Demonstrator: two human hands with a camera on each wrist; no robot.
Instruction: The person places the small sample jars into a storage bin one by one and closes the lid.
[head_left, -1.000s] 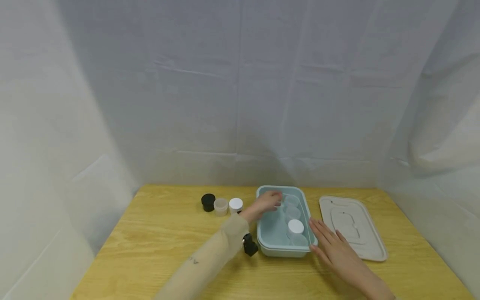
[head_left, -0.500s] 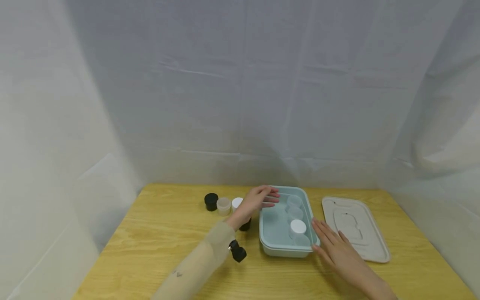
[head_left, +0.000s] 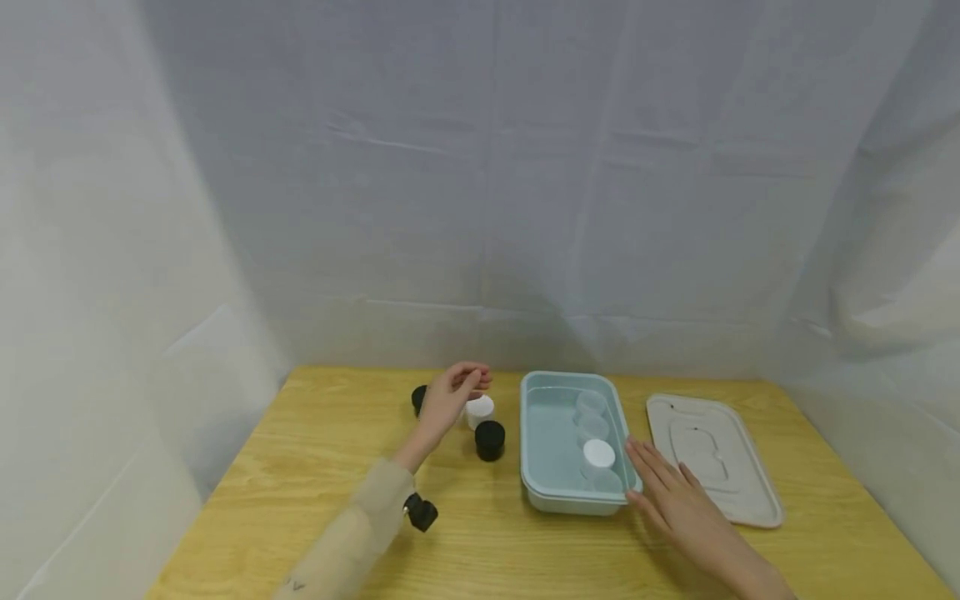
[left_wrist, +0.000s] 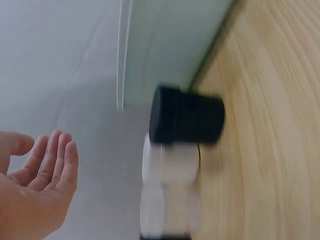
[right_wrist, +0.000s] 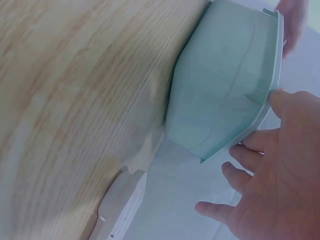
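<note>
In the head view, low in the middle of the frame, a pale blue-green rectangular plastic tray (head_left: 547, 450) sat on the light wooden table (head_left: 315, 467). Along its right inner wall stood a row of small clear plastic jars (head_left: 591, 414), the nearer one capped with a round white lid (head_left: 598, 453). The right hand (head_left: 675, 500) lay flat on the table, fingers straight and spread, fingertips touching the tray's lower right corner. Just right of it lay a beige rectangular moulded lid (head_left: 712, 458).

Left of the tray, the left hand (head_left: 450, 396) hovered with fingers loosely bent, holding nothing, above a cluster of small jars: a white-capped jar (head_left: 480, 410), a black round jar (head_left: 490, 439) nearest the tray, and another black jar (head_left: 417, 398) partly hidden behind the hand. The left wrist view was blurred, though it showed an empty, relaxed palm (left_wrist: 35, 190).
</note>
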